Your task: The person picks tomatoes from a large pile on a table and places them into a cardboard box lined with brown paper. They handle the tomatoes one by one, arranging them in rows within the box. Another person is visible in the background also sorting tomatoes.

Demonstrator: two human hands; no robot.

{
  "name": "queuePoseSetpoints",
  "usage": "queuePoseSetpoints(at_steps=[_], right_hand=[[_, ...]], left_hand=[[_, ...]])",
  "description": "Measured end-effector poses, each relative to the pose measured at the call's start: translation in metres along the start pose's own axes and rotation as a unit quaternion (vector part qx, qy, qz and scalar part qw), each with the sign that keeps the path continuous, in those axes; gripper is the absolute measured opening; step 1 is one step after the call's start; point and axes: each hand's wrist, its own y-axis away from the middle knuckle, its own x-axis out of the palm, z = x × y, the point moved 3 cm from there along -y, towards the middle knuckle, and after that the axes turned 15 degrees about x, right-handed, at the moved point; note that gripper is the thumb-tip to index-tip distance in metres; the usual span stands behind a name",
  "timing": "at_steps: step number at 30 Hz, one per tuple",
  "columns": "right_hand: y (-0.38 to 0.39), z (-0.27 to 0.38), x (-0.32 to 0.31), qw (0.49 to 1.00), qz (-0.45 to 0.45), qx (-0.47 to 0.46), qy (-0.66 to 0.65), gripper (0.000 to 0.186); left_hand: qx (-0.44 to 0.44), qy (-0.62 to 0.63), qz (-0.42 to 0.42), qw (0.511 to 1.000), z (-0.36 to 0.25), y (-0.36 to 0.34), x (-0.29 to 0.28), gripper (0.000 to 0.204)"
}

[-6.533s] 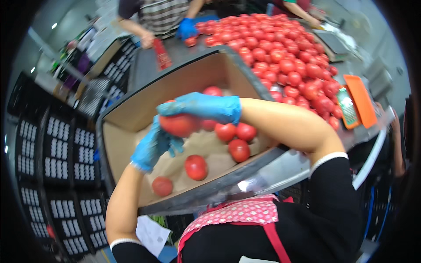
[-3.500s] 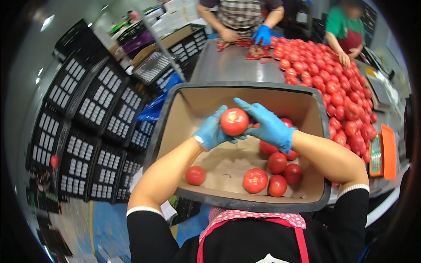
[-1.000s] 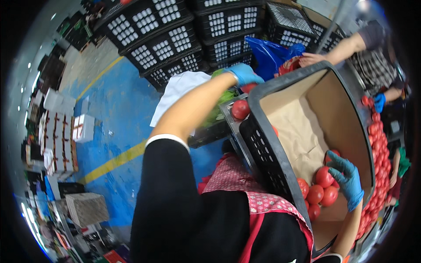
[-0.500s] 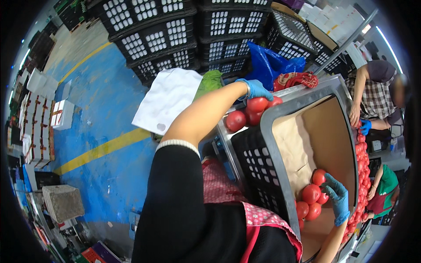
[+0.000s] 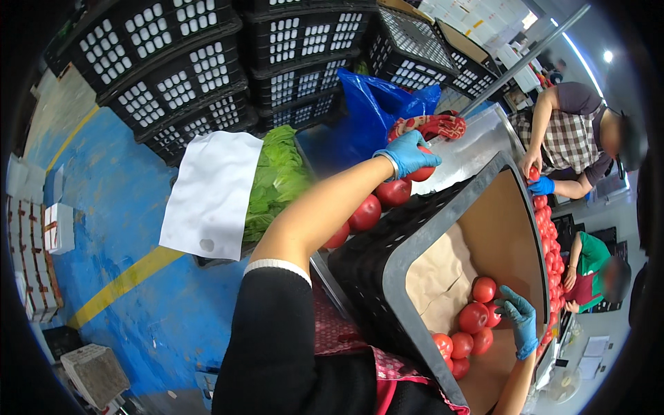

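My left hand (image 5: 407, 153), in a blue glove, is closed over a red tomato (image 5: 426, 169) at the metal table's edge. More tomatoes (image 5: 364, 213) lie in a row beside it, partly hidden by my forearm. My right hand (image 5: 520, 319), gloved too, is inside a tilted black crate (image 5: 395, 283). Its fingers are apart and bent, close against a tomato (image 5: 493, 315); contact is hard to make out. Several tomatoes (image 5: 474, 317) are clustered in the crate, beside brown paper (image 5: 437, 277) and a cardboard lining (image 5: 510, 228).
Stacked black crates (image 5: 183, 76) stand beyond. A blue bag (image 5: 380, 111) and red patterned cloth (image 5: 429, 127) are near the table (image 5: 477, 142). Leafy greens (image 5: 280, 183) lie under a white sheet (image 5: 211, 194). Many tomatoes (image 5: 550, 256) line the right side, where two people work.
My view has swung, and the crate appears further left and lower. My left hand has moved off the tomato group's far side onto one tomato. My right hand stays by the crate's tomatoes.
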Motion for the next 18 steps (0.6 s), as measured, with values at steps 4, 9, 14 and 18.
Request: queuePoseSetpoints(at_steps=[4, 9, 14, 18], right_hand=[[-0.004, 0.002, 0.002, 1.0, -0.022, -0.008, -0.006, 0.037], [0.0, -0.005, -0.008, 0.999, -0.045, 0.024, 0.019, 0.037], [-0.005, -0.006, -0.017, 0.993, -0.063, -0.018, 0.096, 0.036], [-0.001, -0.004, -0.018, 0.983, -0.074, -0.086, 0.148, 0.036]], left_hand=[[0.099, -0.211, 0.176, 0.956, 0.021, -0.015, 0.031, 0.04], [0.02, -0.285, 0.24, 0.928, 0.004, -0.019, 0.05, 0.041], [-0.025, -0.41, 0.243, 0.879, -0.002, -0.016, 0.03, 0.061], [-0.046, -0.381, 0.226, 0.896, -0.022, -0.016, 0.018, 0.063]])
